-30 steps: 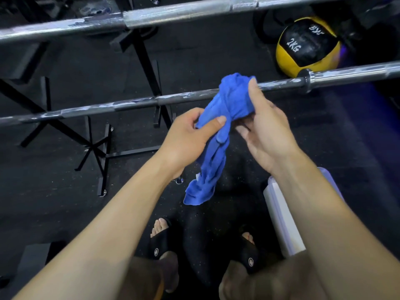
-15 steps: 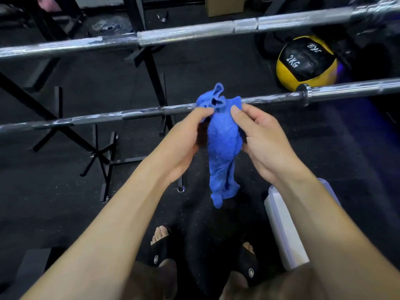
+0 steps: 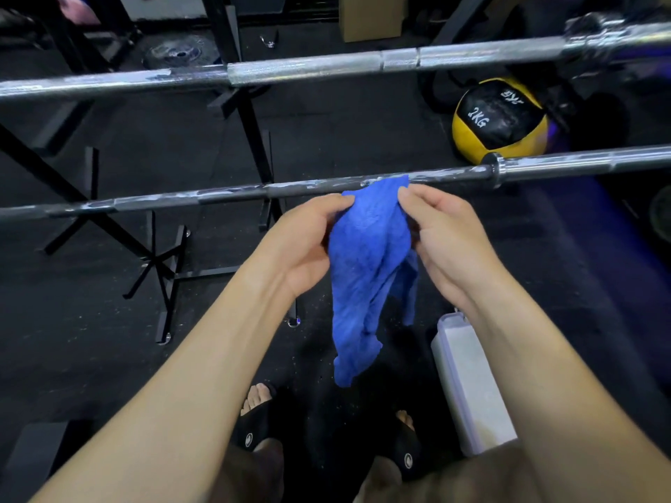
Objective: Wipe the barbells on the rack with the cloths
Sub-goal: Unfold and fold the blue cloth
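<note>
Fingers (image 3: 346, 201) of the left hand (image 3: 305, 241) and those of the right hand (image 3: 441, 230) are pinched on the two top corners of the blue cloth (image 3: 366, 270), one hand to each side, so the fabric hangs spread between them and trails down toward the floor. Its upper edge sits right at the nearer barbell (image 3: 232, 197), just at or in front of the shaft; from where I stand I can't say whether it touches.

That nearer bar looks far from clean: pale, chalky patches run along its dark shaft on both sides of the cloth, out to the collar at the right end. The farther barbell (image 3: 308, 69) hangs higher and beyond it, well apart from the hands, with a smeared stretch toward its left end.

My reading is that the wiping proper has hardly begun, or is between passes: the cloth is being readied, not wrapped round a bar. Both bars seem left to do.

A white lidded container (image 3: 468, 386) stands on the floor by the right forearm, and a yellow and black 2 kg medicine ball (image 3: 499, 118) lies beyond the bars.
</note>
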